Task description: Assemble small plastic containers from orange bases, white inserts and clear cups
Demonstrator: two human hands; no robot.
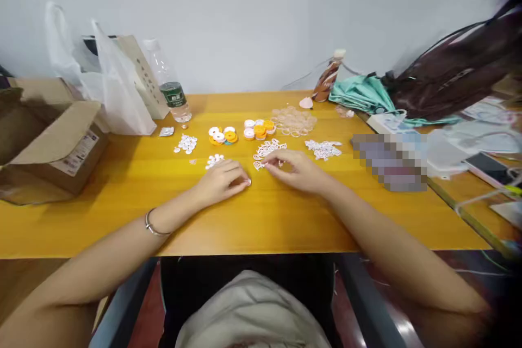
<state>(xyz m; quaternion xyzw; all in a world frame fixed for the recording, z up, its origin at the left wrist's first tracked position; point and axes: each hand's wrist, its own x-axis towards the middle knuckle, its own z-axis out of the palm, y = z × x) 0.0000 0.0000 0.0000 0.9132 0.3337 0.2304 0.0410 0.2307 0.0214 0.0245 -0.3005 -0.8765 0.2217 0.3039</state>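
Note:
My left hand (223, 180) rests low over the table, thumb and forefinger pinched on a small white piece (249, 181) that is mostly covered. Thumb and forefinger of my right hand (294, 169) come together at the near edge of a pile of small white openwork pieces (269, 148). Whatever they pinch is too small to make out. Just beyond my left hand lies a cluster of small white round pieces (214, 160). Farther back are orange and white discs (222, 136), stacked orange and white rings (260, 129) and a heap of clear rings (293, 120).
At the left stand an open cardboard box (77, 157), a white plastic bag (120, 87) and a water bottle (175, 95). More white pieces (187, 144) and flat white pieces (323, 149) lie on the table (261, 223). A brown drink bottle (327, 79), green umbrella (361, 93) and dark bag (452, 76) are rightward.

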